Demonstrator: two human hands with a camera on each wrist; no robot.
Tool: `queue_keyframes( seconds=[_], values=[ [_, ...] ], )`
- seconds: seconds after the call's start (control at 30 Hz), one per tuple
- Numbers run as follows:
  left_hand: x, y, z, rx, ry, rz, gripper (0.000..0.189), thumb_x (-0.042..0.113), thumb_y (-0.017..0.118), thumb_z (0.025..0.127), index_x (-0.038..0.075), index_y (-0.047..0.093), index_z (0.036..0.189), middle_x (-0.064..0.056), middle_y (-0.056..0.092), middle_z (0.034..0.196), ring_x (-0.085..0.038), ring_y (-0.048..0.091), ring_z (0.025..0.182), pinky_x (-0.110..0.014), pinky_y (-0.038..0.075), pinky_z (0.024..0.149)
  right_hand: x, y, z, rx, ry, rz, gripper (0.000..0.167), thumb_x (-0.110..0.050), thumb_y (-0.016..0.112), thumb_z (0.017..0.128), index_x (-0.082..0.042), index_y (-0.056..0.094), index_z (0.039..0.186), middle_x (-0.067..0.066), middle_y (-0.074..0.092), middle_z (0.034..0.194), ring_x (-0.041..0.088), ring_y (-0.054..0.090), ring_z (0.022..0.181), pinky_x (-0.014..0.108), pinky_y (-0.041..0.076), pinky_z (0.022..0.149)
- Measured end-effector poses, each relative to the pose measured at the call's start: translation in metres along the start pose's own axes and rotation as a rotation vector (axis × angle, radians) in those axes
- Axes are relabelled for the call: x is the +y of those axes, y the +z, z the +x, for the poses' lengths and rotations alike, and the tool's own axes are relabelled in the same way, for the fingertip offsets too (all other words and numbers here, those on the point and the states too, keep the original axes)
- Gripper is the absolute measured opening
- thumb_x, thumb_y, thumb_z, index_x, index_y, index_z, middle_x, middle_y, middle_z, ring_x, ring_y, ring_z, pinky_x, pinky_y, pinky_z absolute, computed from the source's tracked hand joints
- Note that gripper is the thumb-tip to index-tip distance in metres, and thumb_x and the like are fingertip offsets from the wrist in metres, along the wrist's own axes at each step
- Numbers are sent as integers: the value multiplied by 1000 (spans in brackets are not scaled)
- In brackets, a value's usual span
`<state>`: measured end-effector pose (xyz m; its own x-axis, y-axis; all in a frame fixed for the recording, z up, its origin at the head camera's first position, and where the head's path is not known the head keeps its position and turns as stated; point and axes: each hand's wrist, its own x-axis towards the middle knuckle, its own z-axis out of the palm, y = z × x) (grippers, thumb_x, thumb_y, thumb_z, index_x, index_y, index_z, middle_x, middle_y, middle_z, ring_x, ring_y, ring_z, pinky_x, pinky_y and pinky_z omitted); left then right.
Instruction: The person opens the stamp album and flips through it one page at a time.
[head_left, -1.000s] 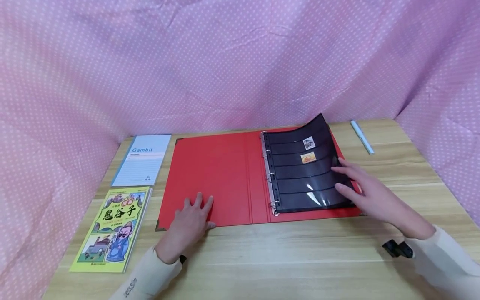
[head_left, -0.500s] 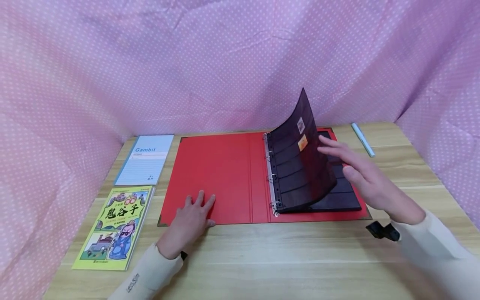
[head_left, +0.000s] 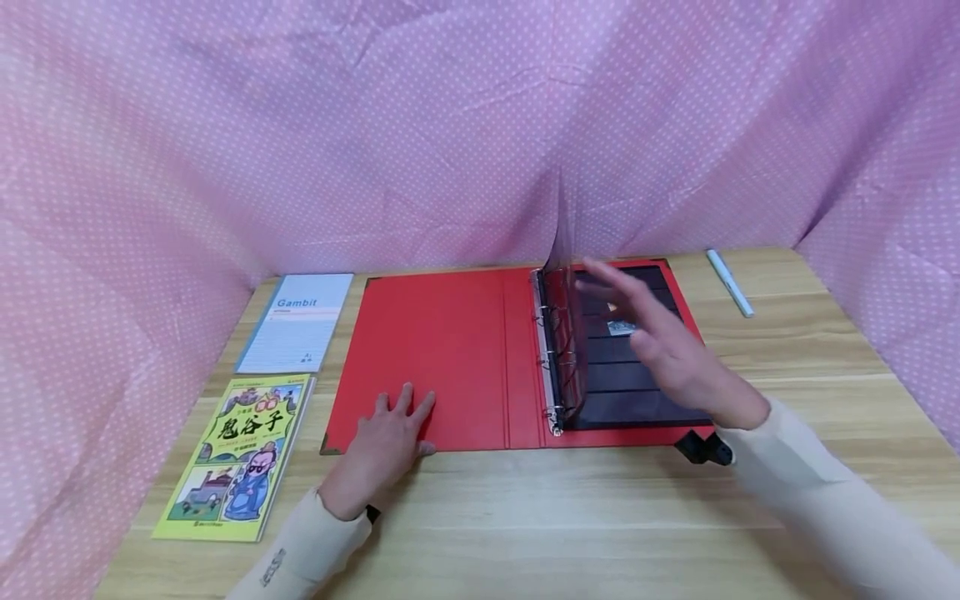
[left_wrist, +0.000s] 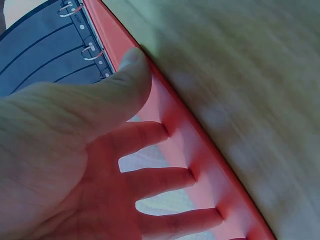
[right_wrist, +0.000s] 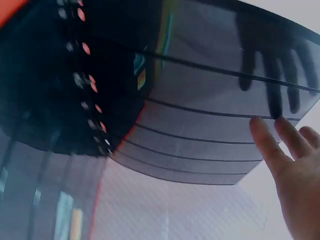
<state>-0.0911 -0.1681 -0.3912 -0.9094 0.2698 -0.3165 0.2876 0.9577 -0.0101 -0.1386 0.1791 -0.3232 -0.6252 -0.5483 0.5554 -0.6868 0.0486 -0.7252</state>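
Note:
A red ring binder (head_left: 442,333) lies spread open, its metal rings (head_left: 546,358) down the middle. My left hand (head_left: 386,446) rests on the near edge of the left cover with fingers spread. One black stamp-album page (head_left: 567,250) stands nearly upright on the rings, curving at its free side. Straight fingers of my right hand (head_left: 667,354) touch that page from the right, their reflection showing on it in the right wrist view. On the black page beneath, small stamps (head_left: 621,327) are partly hidden by the hand.
Left of the binder lie a blue "Gambit" notebook (head_left: 296,321) and a yellow-green comic book (head_left: 236,458). A light blue pen (head_left: 730,283) lies at the back right of the wooden table (head_left: 525,525). A pink dotted cloth (head_left: 420,125) hangs behind.
The top black page has risen from lying at the right to nearly upright, my right hand moving leftward with it. The page beneath has come into view. My left hand has stayed put.

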Motion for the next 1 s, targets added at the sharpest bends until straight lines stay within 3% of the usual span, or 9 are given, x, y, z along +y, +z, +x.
queue_keyframes(
  seconds=[0.1, 0.17, 0.27, 0.43, 0.53, 0.67, 0.83, 1.0],
  values=[
    [-6, -5, 0, -4, 6, -69, 70, 38, 73, 81, 15, 46, 141, -20, 37, 144, -46, 37, 122, -58, 47, 83, 6, 10, -5, -108, 125, -98, 59, -40, 40, 101, -15, 23, 151, 3, 30, 150, 25, 34, 133, 37, 36, 102],
    [-13, -12, 0, 4, -2, -165, 63, 38, 71, 84, 14, 50, 138, -17, 41, 141, -42, 39, 122, -57, 46, 86, 11, 17, -9, -196, 225, -170, 53, -35, 42, 101, -23, 27, 150, -5, 32, 149, 17, 33, 133, 39, 38, 101],
    [-25, -27, 3, 68, 14, -320, 52, 33, 64, 90, 11, 52, 135, -14, 48, 135, -37, 44, 121, -54, 43, 92, 18, 29, -15, -305, 325, -256, 48, -34, 46, 100, -27, 36, 146, -10, 30, 149, 11, 29, 134, 42, 37, 102],
    [-44, -64, 11, 247, 32, -511, 40, 30, 46, 100, 5, 49, 130, -12, 52, 121, -29, 51, 106, -47, 47, 88, 23, 46, -19, -426, 387, -344, 49, -43, 46, 98, -24, 43, 143, -11, 26, 152, 10, 21, 138, 42, 29, 107],
    [-48, -83, 17, 277, -3, -561, 46, 37, 43, 100, 6, 43, 135, -12, 47, 127, -30, 48, 111, -49, 46, 90, 23, 55, -18, -481, 386, -386, 48, -36, 46, 100, -21, 40, 145, -7, 24, 153, 14, 16, 141, 51, 22, 109],
    [-38, -83, 33, 213, -1, -489, 64, 45, 49, 96, 13, 30, 148, -14, 32, 145, -37, 32, 130, -57, 34, 100, 24, 62, -16, -513, 348, -461, 45, -21, 49, 100, -14, 42, 144, 1, 29, 152, 20, 18, 141, 56, 18, 108],
    [-17, -60, 57, 43, -6, -323, 79, 51, 58, 89, 21, 21, 152, -19, 18, 152, -47, 21, 132, -67, 27, 98, 27, 65, -14, -539, 311, -570, 44, -13, 53, 97, -12, 47, 141, 4, 34, 149, 21, 24, 139, 53, 19, 109],
    [-3, -40, 70, -85, -71, -218, 85, 51, 65, 84, 19, 24, 151, -23, 12, 153, -50, 17, 132, -70, 29, 94, 31, 62, -14, -537, 320, -503, 45, -10, 57, 95, -12, 48, 139, 4, 33, 150, 22, 24, 139, 56, 22, 107]
  ],
)
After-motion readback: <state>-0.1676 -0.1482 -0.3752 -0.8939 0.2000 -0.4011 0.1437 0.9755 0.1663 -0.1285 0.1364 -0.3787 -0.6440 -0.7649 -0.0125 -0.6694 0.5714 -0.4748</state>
